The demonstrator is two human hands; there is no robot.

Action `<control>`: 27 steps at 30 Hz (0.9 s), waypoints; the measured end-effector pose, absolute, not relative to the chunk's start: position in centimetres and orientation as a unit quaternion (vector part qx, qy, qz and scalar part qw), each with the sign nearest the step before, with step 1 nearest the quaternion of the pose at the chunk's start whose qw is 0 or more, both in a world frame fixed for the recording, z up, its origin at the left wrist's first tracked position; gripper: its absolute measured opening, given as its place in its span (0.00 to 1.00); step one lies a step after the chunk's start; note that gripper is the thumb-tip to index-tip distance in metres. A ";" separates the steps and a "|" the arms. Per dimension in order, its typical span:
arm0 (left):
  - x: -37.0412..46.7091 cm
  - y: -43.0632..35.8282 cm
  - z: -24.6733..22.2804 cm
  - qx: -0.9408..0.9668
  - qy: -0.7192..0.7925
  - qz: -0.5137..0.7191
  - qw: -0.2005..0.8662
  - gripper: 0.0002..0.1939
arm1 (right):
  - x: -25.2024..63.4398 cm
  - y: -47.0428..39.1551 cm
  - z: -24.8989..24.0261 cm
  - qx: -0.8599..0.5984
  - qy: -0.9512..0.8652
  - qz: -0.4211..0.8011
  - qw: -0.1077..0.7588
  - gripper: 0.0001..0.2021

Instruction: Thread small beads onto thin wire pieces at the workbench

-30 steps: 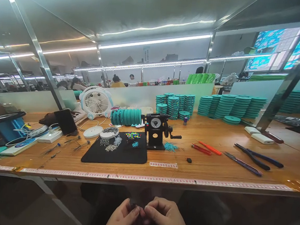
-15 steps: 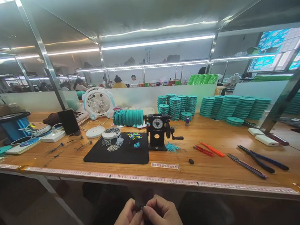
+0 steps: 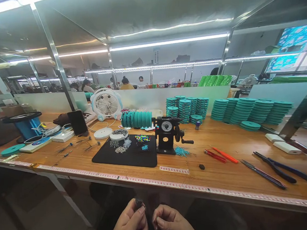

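Note:
Below the table's front edge, my left hand [image 3: 131, 221] pinches a small dark piece [image 3: 138, 202] between thumb and fingers; its kind is too unclear to name. A short gap to the right, my right hand [image 3: 173, 224] is closed with thumb and fingertips together, and whatever it may hold is hidden. On the table beyond lies a black mat [image 3: 125, 159] with small heaps of colored beads [image 3: 142, 138] and metal bits [image 3: 120, 150]. Behind it, a black winding machine [image 3: 165, 135] with a hand crank carries a row of teal spools [image 3: 137, 119].
Red-handled tweezers [image 3: 215, 155], an orange tool [image 3: 224, 155], long tweezers [image 3: 263, 174] and pliers [image 3: 282, 167] lie at the right. Teal spool stacks [image 3: 245, 111] stand behind. A white fan [image 3: 107, 104], a phone [image 3: 77, 122] and a blue wire reel [image 3: 26, 126] are on the left.
My hands, earlier together at the dark piece, have moved apart. The piece stays in my left hand while the right has drawn away to the right. The view has shifted slightly.

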State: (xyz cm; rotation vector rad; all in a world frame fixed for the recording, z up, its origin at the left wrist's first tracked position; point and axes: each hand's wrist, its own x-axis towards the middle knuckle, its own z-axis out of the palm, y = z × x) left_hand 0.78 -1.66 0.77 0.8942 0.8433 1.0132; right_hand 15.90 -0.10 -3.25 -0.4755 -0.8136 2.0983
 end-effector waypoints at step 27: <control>0.7 -1.6 0.5 0.424 0.440 0.486 0.625 0.23 | 15.8 -0.3 -1.5 -0.417 -0.480 0.644 0.425 0.18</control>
